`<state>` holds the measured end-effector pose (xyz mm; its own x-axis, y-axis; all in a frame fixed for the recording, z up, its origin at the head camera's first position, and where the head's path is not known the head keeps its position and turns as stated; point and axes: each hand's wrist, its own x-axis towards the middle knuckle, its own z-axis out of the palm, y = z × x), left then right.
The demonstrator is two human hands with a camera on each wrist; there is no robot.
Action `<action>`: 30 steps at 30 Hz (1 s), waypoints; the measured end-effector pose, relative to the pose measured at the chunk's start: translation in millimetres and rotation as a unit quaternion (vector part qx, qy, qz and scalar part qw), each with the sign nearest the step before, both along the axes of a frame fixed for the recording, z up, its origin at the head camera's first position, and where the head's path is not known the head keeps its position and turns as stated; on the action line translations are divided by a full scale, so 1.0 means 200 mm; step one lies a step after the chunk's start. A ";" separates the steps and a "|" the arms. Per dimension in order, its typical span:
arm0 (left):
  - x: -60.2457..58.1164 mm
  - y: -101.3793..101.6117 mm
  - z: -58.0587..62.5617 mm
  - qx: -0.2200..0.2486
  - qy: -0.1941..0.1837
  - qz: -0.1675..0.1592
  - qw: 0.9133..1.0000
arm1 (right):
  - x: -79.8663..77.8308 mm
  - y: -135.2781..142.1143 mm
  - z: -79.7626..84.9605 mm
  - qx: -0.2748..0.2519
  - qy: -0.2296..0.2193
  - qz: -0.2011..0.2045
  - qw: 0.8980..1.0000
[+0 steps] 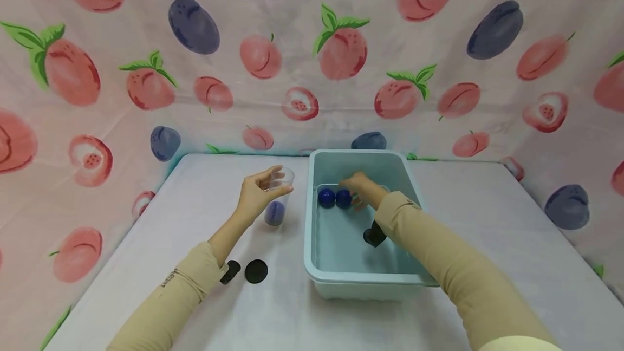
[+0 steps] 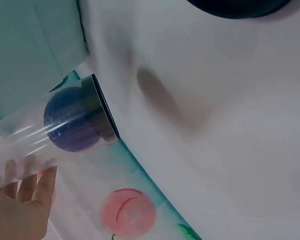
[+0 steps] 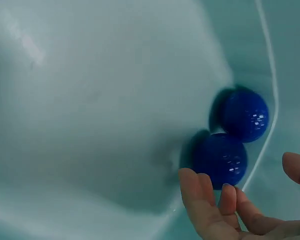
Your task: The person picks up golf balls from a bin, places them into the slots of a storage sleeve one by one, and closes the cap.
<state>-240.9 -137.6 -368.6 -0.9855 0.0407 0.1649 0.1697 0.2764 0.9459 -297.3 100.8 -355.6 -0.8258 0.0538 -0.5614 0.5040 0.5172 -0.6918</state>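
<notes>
My left hand (image 1: 258, 191) grips a clear plastic canister (image 1: 284, 176) near its top, thumb on one side and fingers on the other. Inside it, a blue ball (image 2: 72, 120) rests at the end with the dark cap (image 2: 100, 107). The canister stands tilted to the left of a light teal bin (image 1: 310, 232). Down inside that bin, my right hand (image 3: 230, 215) reaches with thumb and fingers spread apart. Its fingertips are right at the nearer of two shiny blue balls (image 3: 221, 161). The other blue ball (image 3: 246, 115) lies beside it, against the bin's wall.
A round black lid (image 1: 256, 271) lies flat on the white table (image 1: 468, 194), near the left sleeve. A fruit-print cloth (image 1: 302, 42) hangs behind the table. Black wrist devices (image 1: 375, 233) are partly hidden by the sleeves.
</notes>
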 end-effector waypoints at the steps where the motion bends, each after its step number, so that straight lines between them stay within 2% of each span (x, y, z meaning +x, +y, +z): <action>1: 0.00 0.00 0.00 -0.002 -0.001 0.001 1.000 | -0.01 0.00 -0.01 0.006 -0.003 -0.002 1.000; 3: 0.01 0.00 0.00 -0.008 -0.003 0.001 1.000 | -0.07 0.02 -0.08 0.015 -0.003 0.004 1.000; 5: 0.01 -0.01 0.01 -0.014 -0.003 0.001 1.000 | -0.17 0.05 -0.20 0.022 -0.011 0.007 1.000; 9: 0.01 -0.03 0.03 -0.018 0.007 0.000 1.000 | -0.43 0.14 -0.53 0.033 -0.003 0.012 0.999; 11: 0.01 -0.04 0.03 -0.018 0.008 0.004 1.000 | -0.52 0.16 -0.66 0.040 0.013 0.009 0.999; 13: 0.02 -0.05 0.03 -0.019 0.006 0.006 1.000 | -0.57 0.16 -0.72 0.035 0.012 0.019 0.999; 15: 0.02 -0.05 0.03 -0.021 0.002 0.009 1.000 | -0.57 0.14 -0.76 0.032 0.028 0.018 0.999; 17: 0.02 -0.06 0.02 -0.021 -0.001 0.009 1.000 | -0.52 0.11 -0.70 0.020 0.031 0.026 0.999; 18: 0.02 -0.06 0.02 -0.022 -0.003 0.007 1.000 | -0.47 0.09 -0.64 0.019 0.026 0.026 0.999; 20: 0.01 -0.05 0.01 -0.026 -0.005 0.005 1.000 | -0.34 0.03 -0.50 0.026 0.035 0.027 0.999; 21: 0.01 -0.05 0.01 -0.027 -0.006 0.003 1.000 | -0.26 0.00 -0.40 0.031 0.024 0.030 0.999; 24: 0.01 -0.04 0.01 -0.028 -0.003 -0.002 1.000 | -0.08 -0.05 -0.20 0.038 0.022 0.040 0.998; 27: 0.01 -0.02 0.03 -0.019 0.001 -0.005 1.000 | 0.00 -0.05 -0.11 0.031 0.028 0.047 0.998; 30: 0.01 -0.01 0.03 -0.013 0.002 -0.009 1.000 | 0.01 -0.02 -0.08 0.012 0.033 0.049 0.998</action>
<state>-239.4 -138.9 -361.8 -0.9838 0.0626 0.1682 0.1792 0.2972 0.9378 -296.2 96.4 -372.4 -0.8625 -0.0168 -0.5057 0.4039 0.5792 -0.7081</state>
